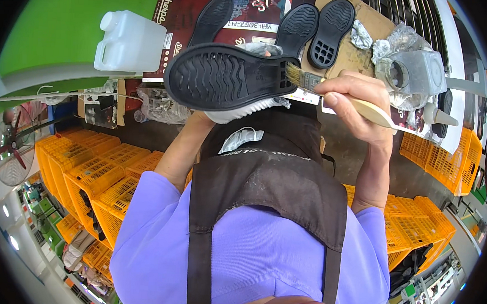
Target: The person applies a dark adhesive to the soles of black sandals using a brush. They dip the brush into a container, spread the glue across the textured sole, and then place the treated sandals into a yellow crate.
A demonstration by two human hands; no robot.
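Above the dark apron (269,186), a shoe (203,75) stands raised, its black sole toward the camera. Left of the apron, the left forearm (183,146) rises slantwise; the shoe mostly hides the left hand (202,118), so I cannot tell how its fingers close. Above the apron's right side, the right hand (361,103) grips a brush (311,82), fingers bent, forearm nearly upright.

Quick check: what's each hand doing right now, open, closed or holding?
Left hand: holding the black-soled shoe; grip mostly hidden behind it.
Right hand: closed, holding the brush.
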